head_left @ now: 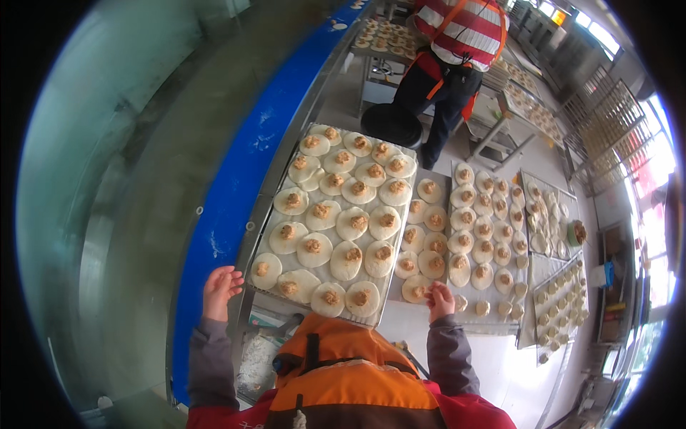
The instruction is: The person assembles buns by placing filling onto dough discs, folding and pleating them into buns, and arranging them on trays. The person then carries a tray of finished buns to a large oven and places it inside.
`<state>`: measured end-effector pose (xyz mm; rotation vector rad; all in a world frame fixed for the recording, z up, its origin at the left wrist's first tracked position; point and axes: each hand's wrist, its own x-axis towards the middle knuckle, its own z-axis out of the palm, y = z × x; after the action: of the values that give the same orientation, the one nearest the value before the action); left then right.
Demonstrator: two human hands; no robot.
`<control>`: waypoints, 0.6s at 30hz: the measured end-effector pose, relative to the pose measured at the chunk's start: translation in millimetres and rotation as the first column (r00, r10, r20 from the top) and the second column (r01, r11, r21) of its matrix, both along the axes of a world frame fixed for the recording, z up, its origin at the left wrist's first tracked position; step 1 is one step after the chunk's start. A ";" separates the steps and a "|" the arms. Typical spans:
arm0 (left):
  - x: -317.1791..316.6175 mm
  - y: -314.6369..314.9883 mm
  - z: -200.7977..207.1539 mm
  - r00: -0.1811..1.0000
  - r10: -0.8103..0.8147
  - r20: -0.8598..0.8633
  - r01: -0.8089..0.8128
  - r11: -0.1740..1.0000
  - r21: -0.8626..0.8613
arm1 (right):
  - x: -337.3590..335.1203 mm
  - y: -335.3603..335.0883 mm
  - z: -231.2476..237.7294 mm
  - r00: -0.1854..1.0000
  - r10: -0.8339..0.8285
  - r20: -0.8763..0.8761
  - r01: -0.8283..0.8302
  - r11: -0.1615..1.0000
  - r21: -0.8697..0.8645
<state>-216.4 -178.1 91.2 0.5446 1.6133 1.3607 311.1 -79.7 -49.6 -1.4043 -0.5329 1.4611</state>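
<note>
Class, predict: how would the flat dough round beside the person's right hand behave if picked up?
The dough round looks thin and pale, so it would probably sag if lifted by one edge. Its clumpy filling sits uncovered on top, so it might slide off if tilted.

Dough discs (345,269) lay in rows on the tray (333,233), filling (354,254) on top of them. Left of the tray ran the belt (254,171); the left hand (224,287) was by its near left corner. Right of the tray were more discs, the right hand (439,300) at the nearest, and lumps (483,308) farther right. Beyond it stood a co-worker (464,36).
</note>
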 end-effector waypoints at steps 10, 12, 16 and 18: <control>-24.9 14.6 -25.0 0.998 -0.037 0.057 0.038 0.999 -0.015 | -45.1 -8.4 -11.7 0.987 0.130 0.099 -0.126 0.991 -0.051; -39.4 32.8 -35.7 0.994 -0.029 0.108 0.029 1.000 0.004 | -44.9 -8.0 -14.9 0.990 0.077 0.115 -0.074 0.997 -0.030; -70.4 73.3 -50.3 0.988 -0.058 0.142 0.052 0.998 0.045 | -54.3 -4.4 -23.0 0.990 -0.009 0.142 0.016 0.999 -0.052; -86.1 92.8 -53.8 0.984 -0.097 0.147 0.088 0.994 0.069 | -65.5 -2.3 -23.9 0.985 -0.012 0.175 0.025 0.997 -0.069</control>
<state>-302.5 -85.3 37.4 0.5345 1.4114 1.3534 245.6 -82.1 -73.5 -1.5992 -0.5803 1.3613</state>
